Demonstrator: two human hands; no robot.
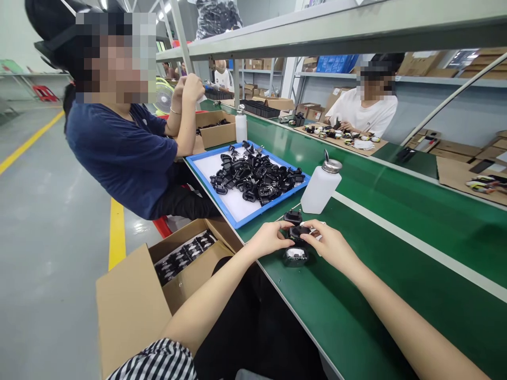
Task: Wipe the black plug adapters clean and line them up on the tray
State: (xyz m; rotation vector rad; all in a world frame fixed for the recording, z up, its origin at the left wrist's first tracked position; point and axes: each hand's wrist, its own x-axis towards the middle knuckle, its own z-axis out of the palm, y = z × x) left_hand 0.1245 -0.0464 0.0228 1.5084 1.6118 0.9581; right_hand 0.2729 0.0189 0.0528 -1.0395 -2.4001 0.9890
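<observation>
**Both hands closed on a small black plastic part at the belt's near edge**

A small black plastic plug-like part (298,232) sits between the two hands, just above the green conveyor belt (396,274), close to the belt's near edge. The left hand (269,240) curls narrowly around its left side, fingertips pinching it; the right hand (330,244) closes on its right side in the same tight grip. The part looks smooth and matt, its long axis running roughly left to right between the hands; which way its prongs face cannot be told.

Directly under the part, on the belt, lies a round dark glossy object (295,256) with a pale reflective face. Just beyond the part stands another small black plug piece (292,216). Past that, to the right, is a white translucent plastic squeeze bottle with a metal cap (320,187), upright.

Farther along the belt from the part lies a blue-rimmed white tray (209,169) heaped with black plastic parts (256,177). To the left of the belt's edge, an open brown cardboard box (130,306) holds rows of dark pieces. A person in a dark blue shirt (119,153) sits beside the tray.
</observation>
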